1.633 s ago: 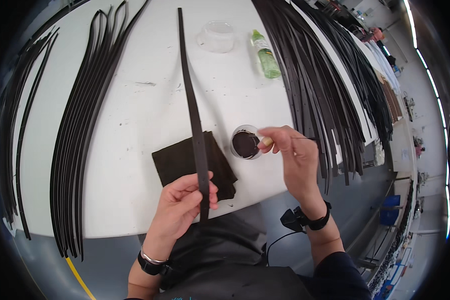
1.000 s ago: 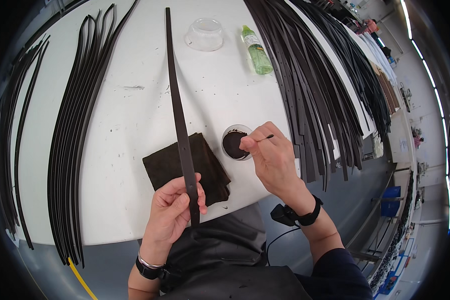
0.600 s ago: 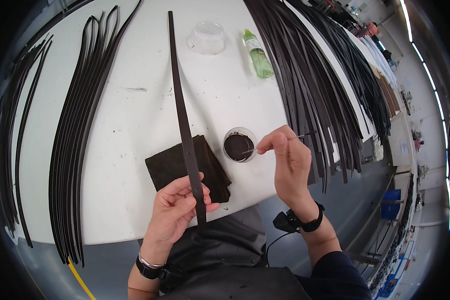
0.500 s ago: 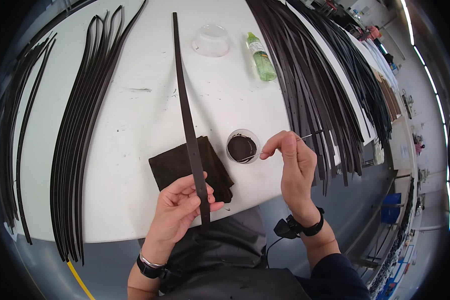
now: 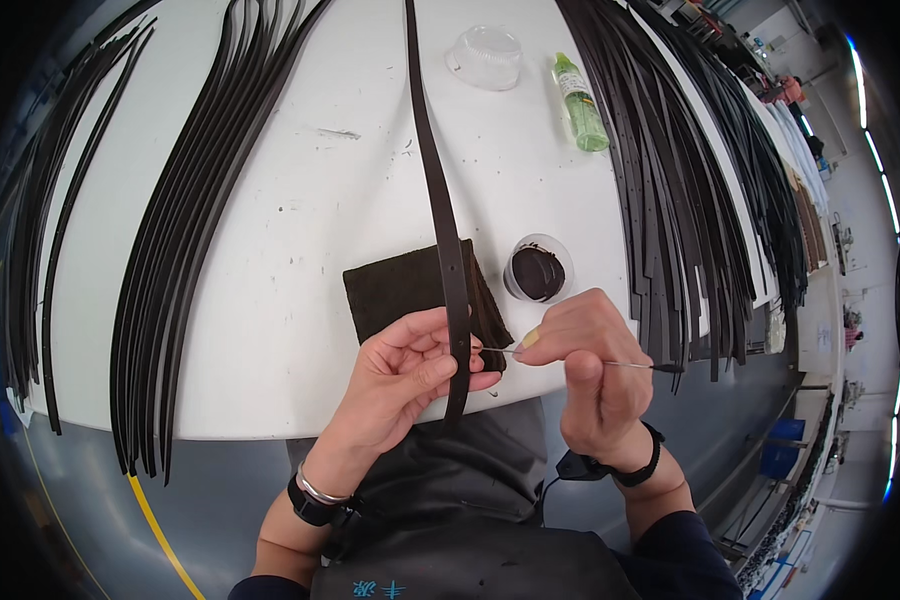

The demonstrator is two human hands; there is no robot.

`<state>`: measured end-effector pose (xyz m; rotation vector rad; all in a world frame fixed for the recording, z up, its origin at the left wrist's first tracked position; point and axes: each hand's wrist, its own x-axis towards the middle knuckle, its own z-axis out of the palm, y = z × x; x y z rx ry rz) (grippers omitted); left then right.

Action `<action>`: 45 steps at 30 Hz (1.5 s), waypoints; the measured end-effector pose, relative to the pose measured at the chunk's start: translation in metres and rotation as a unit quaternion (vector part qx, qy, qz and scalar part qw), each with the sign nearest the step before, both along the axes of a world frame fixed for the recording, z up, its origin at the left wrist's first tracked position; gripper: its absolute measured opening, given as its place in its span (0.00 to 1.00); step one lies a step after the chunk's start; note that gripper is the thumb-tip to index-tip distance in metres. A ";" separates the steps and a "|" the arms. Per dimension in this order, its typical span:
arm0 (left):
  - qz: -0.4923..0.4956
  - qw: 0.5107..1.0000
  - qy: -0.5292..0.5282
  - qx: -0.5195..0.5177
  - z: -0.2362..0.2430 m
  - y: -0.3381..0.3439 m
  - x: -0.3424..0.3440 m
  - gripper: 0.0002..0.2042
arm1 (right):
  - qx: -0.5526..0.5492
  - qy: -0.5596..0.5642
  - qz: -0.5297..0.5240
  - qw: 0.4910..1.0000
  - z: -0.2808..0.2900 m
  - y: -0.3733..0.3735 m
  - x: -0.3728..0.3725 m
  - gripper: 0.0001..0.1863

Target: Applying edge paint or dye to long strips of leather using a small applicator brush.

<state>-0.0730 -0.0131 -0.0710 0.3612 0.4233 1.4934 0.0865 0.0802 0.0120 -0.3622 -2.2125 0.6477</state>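
My left hand (image 5: 400, 385) grips a long dark strap (image 5: 436, 185) with small holes near its lower part; the strap runs up the white table (image 5: 270, 200). In my right hand (image 5: 598, 375) is a thin metal rod (image 5: 624, 365) with a black end, its other end at the strap's right edge beside my left fingers. Something yellow is on one right finger. Beneath the strap lies a folded dark cloth (image 5: 390, 282). A clear cup (image 5: 538, 268) of dark substance stands just above my right hand.
Bundles of dark straps lie at the left (image 5: 185, 200) and right (image 5: 670, 180). Toward the back are a clear plastic container (image 5: 483, 57) and a green bottle (image 5: 580, 105) on its side. A blue bin (image 5: 780, 450) stands below at the right; a person (image 5: 792, 90) is in the distance.
My right hand with the rod has moved from the cup down and left to the strap. My left hand keeps its hold. The whole view has shifted slightly.
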 end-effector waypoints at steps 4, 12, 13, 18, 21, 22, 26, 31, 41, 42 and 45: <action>0.000 1.000 0.006 0.001 0.000 0.000 0.000 0.17 | 0.039 -0.010 0.014 0.999 -0.002 0.000 -0.004 0.12; 0.000 1.000 0.006 0.002 0.000 -0.001 0.000 0.17 | 0.025 0.006 0.001 1.000 -0.002 -0.004 -0.008 0.03; -0.001 1.000 0.004 0.003 0.001 -0.001 0.000 0.17 | 0.028 0.005 0.004 1.000 -0.002 -0.003 -0.008 0.03; -0.001 1.000 0.009 0.009 0.002 -0.001 -0.001 0.17 | 0.030 -0.011 0.005 0.999 -0.002 -0.003 -0.009 0.03; -0.001 1.000 0.019 0.008 0.003 0.000 -0.001 0.17 | 0.032 -0.017 0.007 0.999 -0.004 -0.002 -0.009 0.05; -0.001 1.000 0.024 0.010 0.004 0.000 -0.001 0.17 | 0.037 -0.016 0.010 0.999 -0.005 -0.002 -0.009 0.06; 0.005 1.000 0.021 0.005 0.004 -0.001 0.000 0.17 | 0.036 -0.036 0.011 0.999 0.001 -0.003 -0.010 0.07; 0.007 0.999 0.030 0.014 0.002 0.000 0.001 0.17 | 0.021 -0.043 0.024 0.999 0.000 -0.005 -0.007 0.09; 0.005 1.000 0.028 0.007 0.003 -0.001 0.001 0.17 | 0.028 -0.048 0.021 0.998 -0.001 -0.004 -0.008 0.08; 0.006 1.000 0.024 0.003 0.003 -0.001 0.001 0.17 | 0.041 -0.046 0.011 0.998 -0.003 -0.004 -0.007 0.08; 0.008 1.000 0.026 0.004 0.002 -0.001 0.000 0.17 | 0.040 -0.046 0.008 0.998 -0.003 -0.005 -0.006 0.07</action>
